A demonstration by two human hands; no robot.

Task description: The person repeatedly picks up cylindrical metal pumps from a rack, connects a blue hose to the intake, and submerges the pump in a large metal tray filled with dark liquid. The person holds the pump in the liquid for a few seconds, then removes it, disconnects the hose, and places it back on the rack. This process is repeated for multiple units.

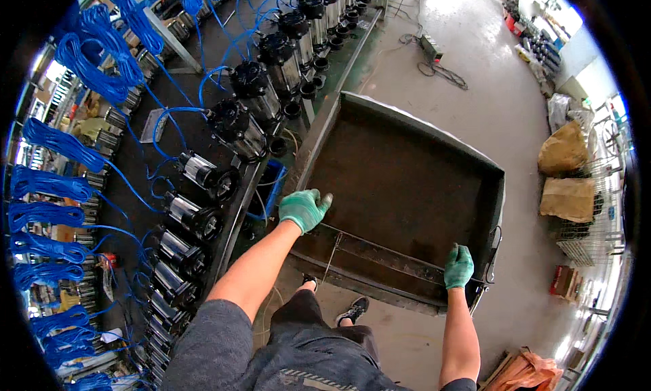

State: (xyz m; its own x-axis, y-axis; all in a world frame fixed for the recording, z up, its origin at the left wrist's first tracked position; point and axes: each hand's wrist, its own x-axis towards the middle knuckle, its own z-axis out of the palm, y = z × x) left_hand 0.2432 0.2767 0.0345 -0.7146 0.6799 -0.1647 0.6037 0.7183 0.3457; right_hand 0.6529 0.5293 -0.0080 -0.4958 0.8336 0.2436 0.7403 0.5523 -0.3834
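A large dark metal tray cart [400, 181] with raised walls stands before me. Both my hands wear green knit gloves. My left hand [305, 209] is at the tray's left edge, fingers curled over it and thumb sticking out. On the other side, my right hand [459, 265] is closed at the right end of the dark crossbar [390, 254] that runs along the near part of the tray. The undersides of the fingers are hidden in both hands. A thin metal rod [331, 257] crosses the near strip of the cart.
Left of the cart, a long workbench [152, 181] carries rows of black-and-silver motors [234, 130] and coiled blue cables [54, 181]. A blue bin [271, 188] sits between bench and cart. A grey box with a cord [431, 48] lies on the floor ahead. Wire cages [583, 235] line the right.
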